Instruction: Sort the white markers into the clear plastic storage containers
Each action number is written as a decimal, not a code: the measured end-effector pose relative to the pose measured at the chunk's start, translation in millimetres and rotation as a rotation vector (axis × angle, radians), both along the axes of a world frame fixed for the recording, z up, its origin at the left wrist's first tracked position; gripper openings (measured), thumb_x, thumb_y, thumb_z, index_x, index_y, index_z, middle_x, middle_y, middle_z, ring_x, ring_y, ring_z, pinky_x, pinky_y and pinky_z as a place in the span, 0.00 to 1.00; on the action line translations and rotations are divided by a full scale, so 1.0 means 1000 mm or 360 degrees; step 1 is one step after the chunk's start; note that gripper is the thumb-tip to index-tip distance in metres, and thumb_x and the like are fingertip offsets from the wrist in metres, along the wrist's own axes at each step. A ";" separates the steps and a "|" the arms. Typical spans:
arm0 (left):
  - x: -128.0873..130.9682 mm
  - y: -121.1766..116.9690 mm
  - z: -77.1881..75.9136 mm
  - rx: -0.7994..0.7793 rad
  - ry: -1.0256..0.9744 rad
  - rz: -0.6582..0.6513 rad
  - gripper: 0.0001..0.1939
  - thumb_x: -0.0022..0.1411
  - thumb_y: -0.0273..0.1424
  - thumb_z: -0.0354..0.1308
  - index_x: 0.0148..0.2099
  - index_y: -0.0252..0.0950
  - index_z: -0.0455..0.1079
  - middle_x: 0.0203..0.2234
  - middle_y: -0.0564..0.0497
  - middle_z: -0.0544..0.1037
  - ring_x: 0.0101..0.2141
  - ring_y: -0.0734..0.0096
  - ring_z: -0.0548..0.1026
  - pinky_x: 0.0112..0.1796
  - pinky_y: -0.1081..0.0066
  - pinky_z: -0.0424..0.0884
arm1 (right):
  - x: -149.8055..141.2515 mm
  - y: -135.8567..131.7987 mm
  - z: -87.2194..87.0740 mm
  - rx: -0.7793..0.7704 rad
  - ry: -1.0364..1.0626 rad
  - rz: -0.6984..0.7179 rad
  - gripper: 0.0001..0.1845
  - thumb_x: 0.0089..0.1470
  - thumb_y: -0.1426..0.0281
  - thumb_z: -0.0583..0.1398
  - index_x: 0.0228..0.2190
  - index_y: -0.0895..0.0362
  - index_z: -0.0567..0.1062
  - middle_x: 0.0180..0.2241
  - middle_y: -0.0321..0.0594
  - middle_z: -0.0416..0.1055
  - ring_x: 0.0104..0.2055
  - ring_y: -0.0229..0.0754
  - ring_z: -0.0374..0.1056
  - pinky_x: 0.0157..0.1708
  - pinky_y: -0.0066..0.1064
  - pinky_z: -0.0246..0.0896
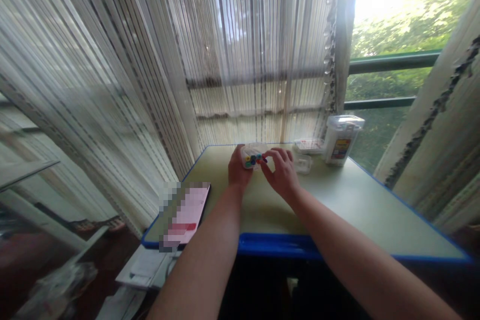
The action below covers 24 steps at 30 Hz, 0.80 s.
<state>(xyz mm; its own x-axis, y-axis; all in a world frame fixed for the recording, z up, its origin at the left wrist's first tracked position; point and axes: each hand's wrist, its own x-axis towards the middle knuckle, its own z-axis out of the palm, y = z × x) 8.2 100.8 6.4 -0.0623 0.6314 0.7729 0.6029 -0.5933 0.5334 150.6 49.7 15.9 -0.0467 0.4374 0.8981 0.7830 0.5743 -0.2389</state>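
Observation:
My left hand (239, 166) is wrapped around the left side of a clear plastic box (247, 151), held just over the middle of the table. Facing me are the round ends of several coloured markers (253, 160) in the box: yellow, green, blue and red. At the box's right side, my right hand (282, 164) has its thumb and forefinger closed around a red marker end (264, 158). How far that marker sits inside the box is hidden. Just right of this hand, a small clear lid (303, 164) lies on the table.
The pale tabletop (337, 210) has a blue edge (277, 244). A tall clear container (339, 140) with a label stands at the right rear, beside a flat clear box (309, 145). A tablet (189, 212) with a blurred screen lies front left. Striped string curtains (258, 60) hang behind.

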 end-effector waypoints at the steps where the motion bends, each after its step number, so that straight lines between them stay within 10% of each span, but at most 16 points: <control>1: -0.002 0.001 0.002 0.0038 -0.0023 0.0016 0.23 0.47 0.27 0.59 0.48 0.40 0.61 0.39 0.46 0.74 0.40 0.61 0.74 0.41 0.63 0.71 | 0.002 0.004 -0.002 -0.0009 0.0079 -0.0044 0.10 0.57 0.66 0.53 0.36 0.57 0.71 0.37 0.45 0.67 0.42 0.45 0.60 0.46 0.37 0.55; 9: -0.023 0.005 0.011 0.0188 -0.0226 0.0191 0.20 0.47 0.26 0.60 0.45 0.40 0.64 0.38 0.48 0.74 0.40 0.63 0.75 0.42 0.64 0.71 | 0.006 0.031 -0.031 -0.0794 -0.0142 -0.0119 0.15 0.55 0.72 0.51 0.43 0.58 0.71 0.44 0.48 0.68 0.47 0.48 0.61 0.46 0.38 0.57; 14: -0.028 0.009 0.010 0.0159 -0.0335 0.0307 0.23 0.45 0.29 0.62 0.46 0.38 0.63 0.37 0.48 0.75 0.38 0.62 0.74 0.39 0.65 0.70 | -0.014 0.036 -0.019 -0.1192 -0.0729 -0.0029 0.23 0.54 0.78 0.50 0.51 0.55 0.68 0.51 0.48 0.66 0.52 0.49 0.61 0.47 0.40 0.58; 24: -0.038 0.015 0.004 0.0141 -0.0414 0.0406 0.22 0.45 0.29 0.61 0.45 0.40 0.63 0.36 0.49 0.74 0.39 0.63 0.74 0.39 0.67 0.70 | -0.067 0.082 -0.013 -0.1183 -0.0856 0.0144 0.30 0.50 0.77 0.54 0.55 0.51 0.63 0.59 0.41 0.59 0.59 0.47 0.53 0.53 0.38 0.54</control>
